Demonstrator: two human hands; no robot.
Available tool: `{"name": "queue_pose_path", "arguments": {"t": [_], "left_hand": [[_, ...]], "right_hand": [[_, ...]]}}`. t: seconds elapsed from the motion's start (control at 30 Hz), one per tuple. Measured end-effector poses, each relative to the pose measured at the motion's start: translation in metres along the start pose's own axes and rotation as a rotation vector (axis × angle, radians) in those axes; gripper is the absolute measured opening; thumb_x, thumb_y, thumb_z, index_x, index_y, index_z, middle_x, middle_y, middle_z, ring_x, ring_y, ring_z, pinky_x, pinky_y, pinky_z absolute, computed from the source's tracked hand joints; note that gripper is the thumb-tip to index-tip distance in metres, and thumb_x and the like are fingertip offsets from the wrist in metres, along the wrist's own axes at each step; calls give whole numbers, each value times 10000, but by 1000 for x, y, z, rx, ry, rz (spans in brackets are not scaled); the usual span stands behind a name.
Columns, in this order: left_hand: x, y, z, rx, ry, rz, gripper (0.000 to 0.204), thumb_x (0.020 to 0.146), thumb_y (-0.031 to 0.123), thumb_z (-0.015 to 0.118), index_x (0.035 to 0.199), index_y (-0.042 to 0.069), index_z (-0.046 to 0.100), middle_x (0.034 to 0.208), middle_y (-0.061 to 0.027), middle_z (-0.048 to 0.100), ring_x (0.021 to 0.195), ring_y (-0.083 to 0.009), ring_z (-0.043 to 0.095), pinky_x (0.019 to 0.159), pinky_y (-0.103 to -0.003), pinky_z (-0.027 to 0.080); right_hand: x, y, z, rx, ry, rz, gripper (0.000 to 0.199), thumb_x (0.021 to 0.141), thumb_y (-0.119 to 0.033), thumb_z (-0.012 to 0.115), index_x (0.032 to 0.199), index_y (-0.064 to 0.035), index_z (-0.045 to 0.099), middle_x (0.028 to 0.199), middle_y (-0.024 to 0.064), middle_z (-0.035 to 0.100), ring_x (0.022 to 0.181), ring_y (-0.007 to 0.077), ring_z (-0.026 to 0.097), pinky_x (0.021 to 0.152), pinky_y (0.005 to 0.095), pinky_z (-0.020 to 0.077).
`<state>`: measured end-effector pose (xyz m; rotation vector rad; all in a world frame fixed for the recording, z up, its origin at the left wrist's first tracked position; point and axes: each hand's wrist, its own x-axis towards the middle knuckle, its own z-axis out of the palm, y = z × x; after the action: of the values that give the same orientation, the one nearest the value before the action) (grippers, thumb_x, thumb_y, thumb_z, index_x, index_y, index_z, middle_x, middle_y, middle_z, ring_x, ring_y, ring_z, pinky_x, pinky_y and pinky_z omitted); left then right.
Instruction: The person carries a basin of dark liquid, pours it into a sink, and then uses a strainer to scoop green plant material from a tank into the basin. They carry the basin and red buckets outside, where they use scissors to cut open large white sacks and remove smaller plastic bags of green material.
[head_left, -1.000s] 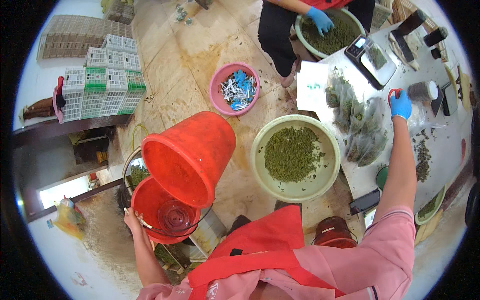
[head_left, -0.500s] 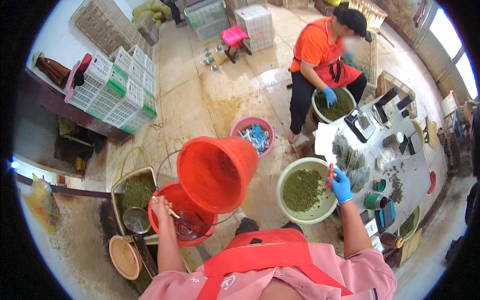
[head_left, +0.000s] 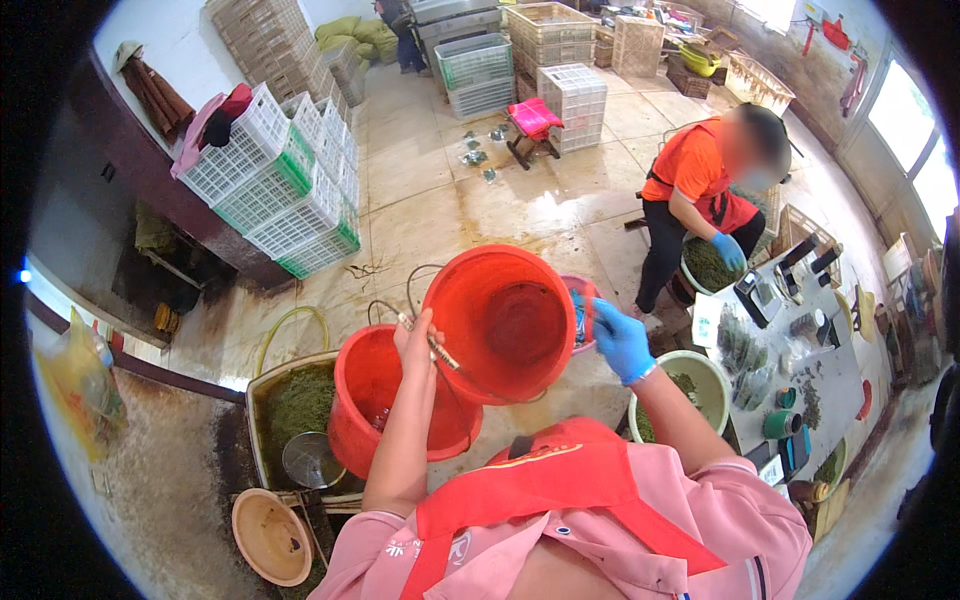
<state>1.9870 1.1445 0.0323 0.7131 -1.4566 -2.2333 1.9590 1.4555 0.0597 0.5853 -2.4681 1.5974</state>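
Tiled floor (head_left: 410,180) spreads ahead, shiny in patches. Before you, a red bucket (head_left: 505,322) tilts its mouth toward you; bucket 2 (head_left: 362,375) is just left. Your left hand (head_left: 414,341) clamps a handle (head_left: 445,355); your gloved right hand (head_left: 624,343) is beside the first, whether gripping unclear. If your left hold slipped, the tilted one could swing or drop.

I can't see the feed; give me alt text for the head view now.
A person's bare left hand holds the handle of a tilted red bucket, the blue-gloved right hand close by its right side. Another red bucket sits left, a pale green basin right. Farther back, a co-worker's gloved hand is over green leaves.
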Motion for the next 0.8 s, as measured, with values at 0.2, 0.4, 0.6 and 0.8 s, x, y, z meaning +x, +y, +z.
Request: {"name": "queue_pose_path", "arguments": {"t": [0.2,0.4,0.6,0.8], "left_hand": [[79,30,12,77,-52,15,320,770,326,601,706,75,414,536,5,432,405,-96,423,420,-230,407],[197,41,24,-8,-88,33,329,777,385,560,725,77,455,601,-14,478,519,-111,499,461,-246,424],[295,70,70,142,-132,33,138,769,168,567,777,79,461,691,6,486,574,-78,470,508,-216,390],[405,70,131,288,-97,177,129,745,86,578,759,100,451,662,37,451,553,-48,422,504,-207,355]], "right_hand": [[114,-46,107,-342,-378,-686,370,766,-118,493,1113,-245,500,669,73,532,521,247,524,453,329,419],[229,-29,192,-363,-452,-1005,389,740,-110,472,1076,-306,475,625,83,488,472,258,512,396,371,394],[338,13,221,-211,-569,-749,243,730,-119,491,960,-191,522,738,71,532,601,275,547,508,372,435],[439,48,240,-33,-469,-314,178,725,-196,528,876,-109,493,714,119,559,655,307,559,581,402,445]]}}
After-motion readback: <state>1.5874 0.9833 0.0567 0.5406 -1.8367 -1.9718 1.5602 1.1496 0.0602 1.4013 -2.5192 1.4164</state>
